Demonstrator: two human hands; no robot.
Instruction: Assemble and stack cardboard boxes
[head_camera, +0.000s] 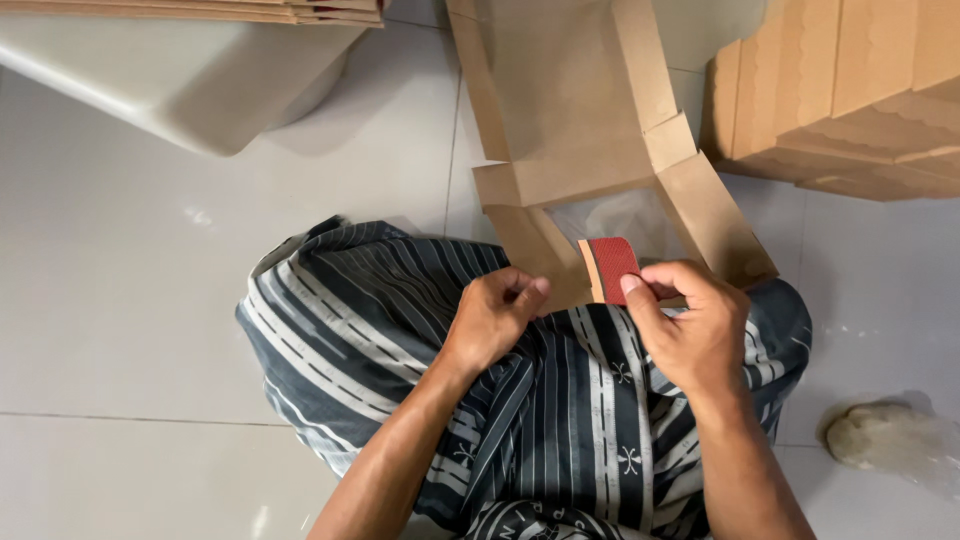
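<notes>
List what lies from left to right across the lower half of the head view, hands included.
Bare floor tile → striped cloth over the lap → left hand, fingers curled → red strip pinched by the right hand → pale crumpled bag on the floor.

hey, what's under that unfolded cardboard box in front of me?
Under the cardboard box lies the white tiled floor; its near end rests on the striped cloth. A clear window shows floor. Anything else beneath is covered.
</notes>
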